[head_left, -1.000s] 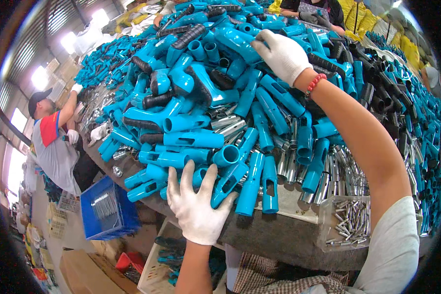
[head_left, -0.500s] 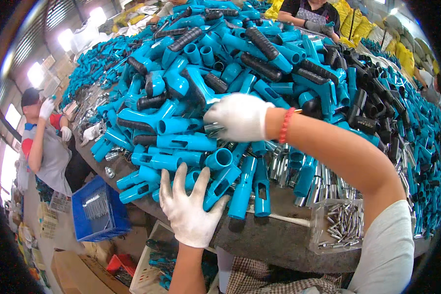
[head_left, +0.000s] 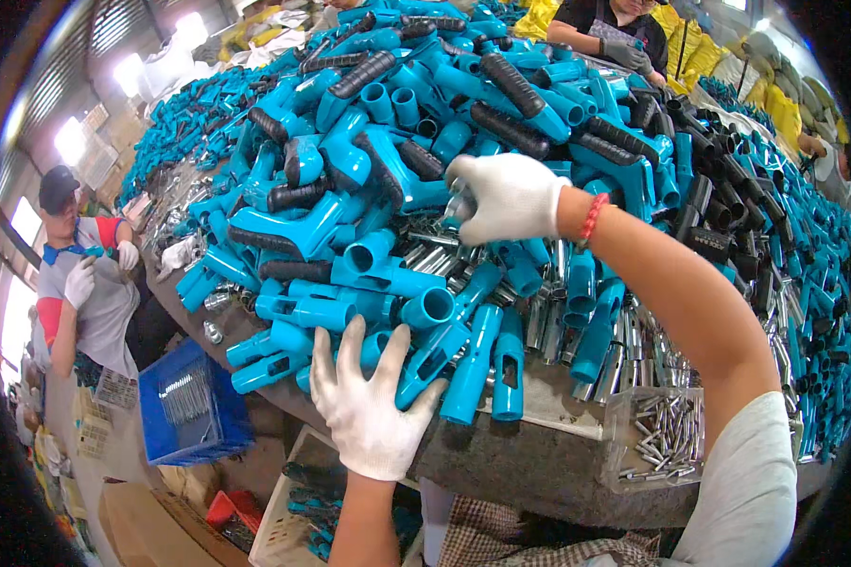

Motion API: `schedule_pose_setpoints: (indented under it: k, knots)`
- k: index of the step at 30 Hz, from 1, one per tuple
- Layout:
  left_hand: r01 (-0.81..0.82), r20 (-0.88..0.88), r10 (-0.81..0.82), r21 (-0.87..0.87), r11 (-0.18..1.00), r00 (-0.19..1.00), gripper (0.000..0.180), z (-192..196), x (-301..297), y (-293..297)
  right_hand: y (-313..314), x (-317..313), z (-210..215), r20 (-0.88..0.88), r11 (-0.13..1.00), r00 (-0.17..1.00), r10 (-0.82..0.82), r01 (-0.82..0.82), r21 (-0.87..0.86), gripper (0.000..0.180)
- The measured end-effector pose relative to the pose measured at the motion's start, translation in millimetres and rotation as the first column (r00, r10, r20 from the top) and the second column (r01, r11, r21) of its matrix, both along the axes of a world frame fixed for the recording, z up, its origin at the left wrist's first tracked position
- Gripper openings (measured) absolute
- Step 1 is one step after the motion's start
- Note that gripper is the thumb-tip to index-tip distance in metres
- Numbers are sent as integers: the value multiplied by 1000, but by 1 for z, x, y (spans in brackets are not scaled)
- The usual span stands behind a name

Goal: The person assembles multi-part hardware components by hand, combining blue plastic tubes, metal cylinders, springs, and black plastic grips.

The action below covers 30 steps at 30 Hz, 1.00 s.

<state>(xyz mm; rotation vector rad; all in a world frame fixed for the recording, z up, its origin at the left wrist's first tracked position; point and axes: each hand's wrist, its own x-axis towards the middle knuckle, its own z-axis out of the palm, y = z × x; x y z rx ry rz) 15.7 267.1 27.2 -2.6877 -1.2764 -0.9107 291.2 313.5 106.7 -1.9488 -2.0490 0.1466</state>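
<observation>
My left hand [head_left: 373,406], in a white glove, rests with fingers spread against the blue plastic tool housings [head_left: 449,350] at the near edge of the heap. My right hand [head_left: 511,198], also gloved, is above the middle of the heap with its fingers curled together. A bit of something greyish and shiny shows at its fingertips, too small to name. Below it, several slim metal rods [head_left: 435,253] lie among the housings. One housing with a black grip [head_left: 388,170] lies just left of that hand.
A clear plastic box [head_left: 624,463] of small metal pins stands on the dark table edge [head_left: 501,463]. A blue crate [head_left: 184,406] and a pale crate [head_left: 274,515] stand lower left. Co-workers are at the left [head_left: 85,283] and far side [head_left: 615,33]. Black parts [head_left: 719,198] lie right.
My right hand has moved right and slightly up, uncovering metal rods; nearby housings have shifted. My left hand has barely moved. The co-worker at the left has lowered a raised hand.
</observation>
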Motion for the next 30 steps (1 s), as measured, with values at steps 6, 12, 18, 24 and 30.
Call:
schedule_pose_setpoints:
  k: [6, 12, 18, 24, 30]
  knots:
    - [1, 0, -1, 4, 1000, 1000, 71, -1, 4, 0, -5, 26, 3, 11, 983, 993, -121, 119, 140, 60]
    - [-6, -5, 6, -3, 1000, 1000, 71, 1, 7, -1, -10, 34, 8, -82, 954, 966, -246, 257, 157, 61]
    - [25, 14, -25, -1, 1000, 1000, 65, 2, 0, 0, -9, 28, -7, 106, 912, 973, -203, 148, 383, 62]
    - [80, 105, -80, 7, 997, 991, 72, -2, -6, 5, -36, -44, 5, 205, 817, 969, 138, -229, 529, 46]
    - [-1, 226, -27, 123, 992, 974, 75, -19, -11, 9, -66, -121, 17, 224, 756, 825, 519, -565, 330, 61]
